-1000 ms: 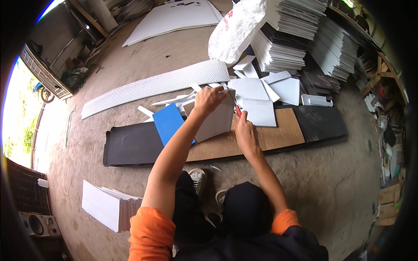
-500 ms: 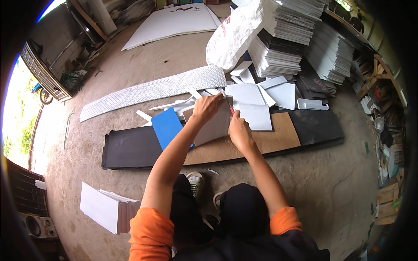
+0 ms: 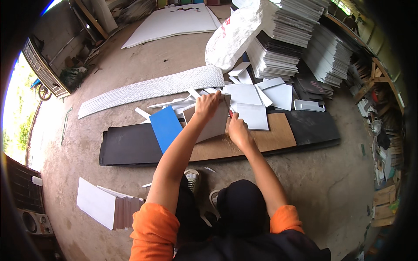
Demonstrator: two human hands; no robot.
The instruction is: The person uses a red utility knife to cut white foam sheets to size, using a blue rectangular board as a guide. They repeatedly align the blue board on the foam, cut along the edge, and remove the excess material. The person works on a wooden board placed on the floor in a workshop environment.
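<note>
My left hand [image 3: 208, 105] is closed on the upper edge of a greyish-white panel [image 3: 213, 126], which stands tilted over the brown board [image 3: 270, 132]. In my right hand [image 3: 239, 130] is a red-handled cutter knife [image 3: 230, 114], close to the panel's right edge; its blade is too small to make out. A blue sheet [image 3: 165, 128] leans to the left of the panel, partly behind my left forearm. White sheets [image 3: 252, 116] lie right behind the knife, and narrow white offcuts [image 3: 191, 92] are heaped beyond my left hand.
The brown board rests on a long black slab [image 3: 130, 143]. Behind it lies a textured white strip [image 3: 152, 89]. Tall stacks of white sheets [image 3: 278, 56] and a white sack [image 3: 235, 37] stand at the back right. A bundle of white panels [image 3: 98, 202] stands on the floor at left.
The panel's right edge has lifted and tilts more upright, with my left hand still on it. My right hand stays beside it with the knife. The whole view has shifted slightly.
</note>
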